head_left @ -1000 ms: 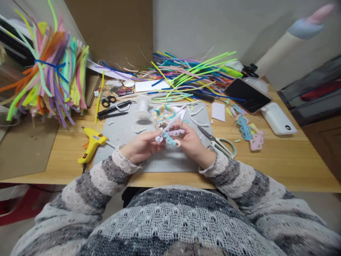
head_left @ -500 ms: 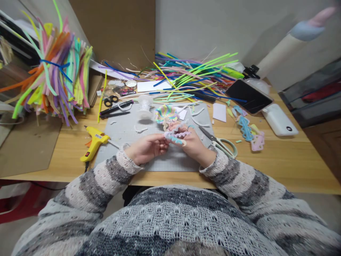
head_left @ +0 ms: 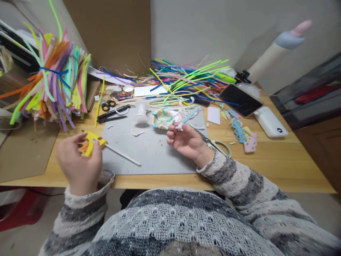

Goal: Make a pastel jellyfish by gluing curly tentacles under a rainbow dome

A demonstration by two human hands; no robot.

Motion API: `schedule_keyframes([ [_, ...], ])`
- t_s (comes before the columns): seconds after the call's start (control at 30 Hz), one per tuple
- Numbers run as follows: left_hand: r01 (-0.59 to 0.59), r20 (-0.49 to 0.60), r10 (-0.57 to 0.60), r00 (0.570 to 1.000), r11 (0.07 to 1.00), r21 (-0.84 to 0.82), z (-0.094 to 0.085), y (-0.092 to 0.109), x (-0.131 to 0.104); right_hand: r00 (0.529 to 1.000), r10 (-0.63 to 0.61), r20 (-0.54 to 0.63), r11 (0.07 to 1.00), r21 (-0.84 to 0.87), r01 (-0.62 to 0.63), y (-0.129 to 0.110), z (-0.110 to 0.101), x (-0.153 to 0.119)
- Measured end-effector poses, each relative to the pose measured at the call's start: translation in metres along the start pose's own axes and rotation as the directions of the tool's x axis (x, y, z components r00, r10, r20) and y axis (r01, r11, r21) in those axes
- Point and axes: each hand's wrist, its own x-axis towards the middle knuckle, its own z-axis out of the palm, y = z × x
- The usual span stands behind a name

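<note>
My left hand, slightly blurred, is over the handle end of the yellow hot glue gun on the left. Its thumb and forefinger are apart, with the gun's body showing between them. A white glue stick sticks out of the gun's back over the grey mat. At mid-mat, my right hand is palm up, its fingertips pinching a wavy pastel pipe-cleaner piece in white and blue. Just behind those fingertips lies a round ruffled piece in yellow, green and pink stripes.
A spool, pens and white scraps lie on the grey cutting mat. Green-handled scissors are by my right wrist. Pipe cleaners heap along the back; a bundle stands left. A phone and a white power bank sit right.
My left hand has let go of the wavy piece and moved left to the glue gun. My right hand keeps the piece, now turned up and held farther from me.
</note>
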Motion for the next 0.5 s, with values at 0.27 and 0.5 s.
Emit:
schedule_keyframes([
  [0.27,0.147,0.301,-0.239,0.923,0.943,0.299,0.001,-0.047,-0.016,0.994,-0.104,-0.037,0.987,-0.127,0.098,0.004,-0.003,0.0],
  [0.5,0.206,0.32,-0.286,0.903,0.943,0.26,0.007,-0.047,-0.012,0.972,-0.198,-0.124,0.976,-0.118,0.184,0.0,0.0,0.0],
])
